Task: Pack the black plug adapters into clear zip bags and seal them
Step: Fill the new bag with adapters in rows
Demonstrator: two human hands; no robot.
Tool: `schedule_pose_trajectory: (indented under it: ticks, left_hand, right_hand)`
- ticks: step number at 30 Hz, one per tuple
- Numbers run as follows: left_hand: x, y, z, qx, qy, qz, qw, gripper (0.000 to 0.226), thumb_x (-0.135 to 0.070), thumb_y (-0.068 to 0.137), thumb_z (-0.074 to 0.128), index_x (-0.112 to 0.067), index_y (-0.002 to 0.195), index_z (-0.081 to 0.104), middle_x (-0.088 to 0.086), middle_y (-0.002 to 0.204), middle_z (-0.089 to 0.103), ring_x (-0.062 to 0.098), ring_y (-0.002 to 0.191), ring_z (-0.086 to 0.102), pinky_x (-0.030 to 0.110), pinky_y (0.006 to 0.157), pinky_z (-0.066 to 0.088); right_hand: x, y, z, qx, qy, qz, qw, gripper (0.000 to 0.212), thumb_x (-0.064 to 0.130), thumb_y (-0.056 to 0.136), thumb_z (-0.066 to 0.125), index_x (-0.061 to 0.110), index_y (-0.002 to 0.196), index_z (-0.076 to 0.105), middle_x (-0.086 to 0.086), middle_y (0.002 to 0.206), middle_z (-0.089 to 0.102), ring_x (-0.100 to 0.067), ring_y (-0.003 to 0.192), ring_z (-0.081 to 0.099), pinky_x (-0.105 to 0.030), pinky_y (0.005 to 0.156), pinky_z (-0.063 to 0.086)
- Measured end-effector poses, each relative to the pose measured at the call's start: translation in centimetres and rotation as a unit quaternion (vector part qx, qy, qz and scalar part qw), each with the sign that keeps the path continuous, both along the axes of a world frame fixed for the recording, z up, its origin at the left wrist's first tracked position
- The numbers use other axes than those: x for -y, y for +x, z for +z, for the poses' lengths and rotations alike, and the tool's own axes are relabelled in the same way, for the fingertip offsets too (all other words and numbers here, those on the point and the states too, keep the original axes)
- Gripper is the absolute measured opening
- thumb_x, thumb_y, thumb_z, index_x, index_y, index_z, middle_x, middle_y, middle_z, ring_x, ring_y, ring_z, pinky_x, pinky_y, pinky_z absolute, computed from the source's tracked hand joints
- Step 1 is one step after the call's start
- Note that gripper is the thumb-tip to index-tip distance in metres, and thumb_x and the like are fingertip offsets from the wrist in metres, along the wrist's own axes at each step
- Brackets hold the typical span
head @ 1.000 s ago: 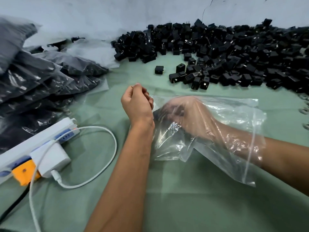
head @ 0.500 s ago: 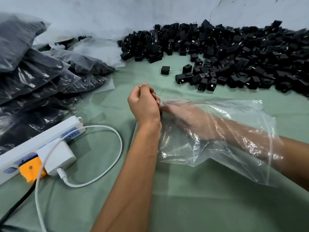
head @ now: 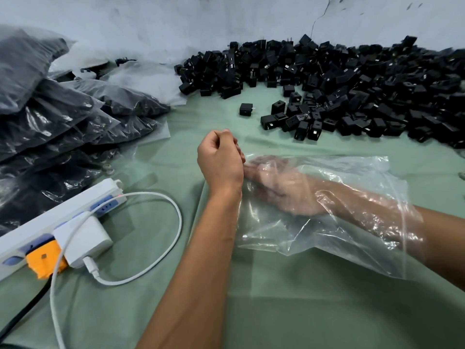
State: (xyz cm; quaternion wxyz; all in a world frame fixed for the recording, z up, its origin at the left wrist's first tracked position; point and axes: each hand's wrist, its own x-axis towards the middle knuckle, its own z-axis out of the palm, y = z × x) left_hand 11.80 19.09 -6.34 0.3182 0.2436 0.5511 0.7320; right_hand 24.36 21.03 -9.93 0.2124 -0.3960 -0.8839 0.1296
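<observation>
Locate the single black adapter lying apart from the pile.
In the head view, the adapter sits alone on the green cloth, just left of the pile.

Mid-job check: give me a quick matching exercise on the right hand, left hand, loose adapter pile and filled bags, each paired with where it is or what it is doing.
Things:
1. right hand
2. left hand
3. loose adapter pile
4. filled bags

Places or states:
A. stacked at far left
B. inside the clear bag
C. heaped at the far right
D. fist at the bag's closed end

Pairs: 1-B, 2-D, 3-C, 4-A
</observation>
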Motion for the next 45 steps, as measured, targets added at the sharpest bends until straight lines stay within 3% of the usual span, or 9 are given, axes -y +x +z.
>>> schedule_pose_trajectory:
  ticks: [2,4,7,18,24,28,34,41,45]
  left_hand:
    - [0.0,0.3,-0.1,-0.039,-0.018,-0.010,0.999,0.028,-0.017,0.097,0.051,-0.012,0.069,0.051,-0.003,0.053,0.050,0.014,0.045,0.045,0.024,0.040,0.032]
    - [0.0,0.5,-0.1,-0.060,-0.027,-0.013,0.998,0.027,-0.020,0.095,0.051,-0.012,0.070,0.053,-0.003,0.053,0.052,0.014,0.044,0.048,0.026,0.042,0.034]
    - [-0.2,0.5,-0.2,-0.071,-0.031,-0.006,0.997,0.026,-0.024,0.090,0.051,-0.015,0.065,0.052,0.000,0.055,0.053,0.020,0.049,0.050,0.033,0.051,0.039]
    - [0.1,0.6,0.2,-0.078,0.016,-0.006,0.997,0.028,-0.022,0.094,0.055,-0.015,0.067,0.050,-0.003,0.054,0.051,0.018,0.050,0.047,0.030,0.048,0.037]
    - [0.1,0.7,0.0,-0.127,-0.028,-0.005,0.992,0.031,-0.022,0.097,0.053,-0.004,0.072,0.053,0.003,0.059,0.054,0.015,0.047,0.053,0.037,0.052,0.047]
    - [0.1,1.0,0.1,-0.167,-0.062,-0.015,0.984,0.028,-0.019,0.095,0.053,0.003,0.078,0.056,0.011,0.061,0.060,0.021,0.048,0.062,0.050,0.057,0.059]
    - [0.5,0.6,0.3,-0.236,-0.117,-0.005,0.965,0.025,-0.018,0.090,0.055,-0.014,0.065,0.053,0.009,0.065,0.064,0.036,0.069,0.070,0.052,0.067,0.057]
    - [1.0,0.6,0.3,-0.299,-0.140,0.008,0.944,0.021,-0.017,0.087,0.056,-0.015,0.066,0.051,0.010,0.069,0.066,0.034,0.071,0.071,0.051,0.069,0.058]
    - [0.8,1.2,0.5,-0.302,-0.166,0.002,0.939,0.016,-0.016,0.087,0.057,-0.011,0.072,0.056,0.014,0.074,0.069,0.035,0.074,0.071,0.050,0.074,0.059]
  right_hand:
    - [0.1,1.2,0.8,0.016,0.004,0.066,0.998,0.033,0.017,0.099,0.062,0.026,0.131,0.062,0.007,0.093,0.061,-0.013,0.082,0.060,-0.014,0.108,0.040]
    - [0.5,2.4,1.5,0.012,-0.033,0.100,0.994,0.034,0.023,0.099,0.062,0.046,0.124,0.057,0.027,0.098,0.053,0.003,0.091,0.060,-0.014,0.097,0.048]
    - [0.4,2.5,0.9,-0.072,-0.067,0.116,0.988,0.054,0.010,0.092,0.075,0.033,0.138,0.058,0.031,0.115,0.059,0.024,0.102,0.055,0.000,0.093,0.041]
    - [-0.5,2.1,1.7,0.085,-0.020,0.149,0.985,0.057,0.025,0.103,0.059,0.016,0.156,0.039,-0.005,0.161,0.041,-0.025,0.150,0.035,-0.031,0.120,0.020]
    - [-0.3,2.1,0.3,0.081,0.054,0.155,0.983,0.062,0.041,0.098,0.046,0.008,0.150,0.049,-0.016,0.148,0.056,-0.038,0.134,0.055,-0.038,0.106,0.030]
    - [0.4,2.3,0.3,0.012,0.102,0.144,0.984,0.068,0.045,0.095,0.052,0.011,0.153,0.039,-0.011,0.133,0.068,-0.014,0.118,0.051,0.010,0.082,0.023]
    - [-1.0,4.4,1.0,0.041,-0.072,0.127,0.989,0.072,0.025,0.098,0.068,0.019,0.159,0.030,-0.004,0.157,0.047,-0.015,0.139,0.047,-0.044,0.118,0.040]
    - [0.5,14.2,3.1,-0.020,-0.141,0.118,0.983,0.045,0.032,0.094,0.069,0.018,0.136,0.062,-0.004,0.149,0.056,-0.021,0.140,0.052,-0.043,0.116,0.043]
    - [0.7,19.0,3.6,-0.081,-0.115,-0.047,0.989,0.011,0.021,0.093,0.073,0.015,0.095,0.082,-0.003,0.098,0.080,-0.011,0.085,0.075,-0.031,0.078,0.061]
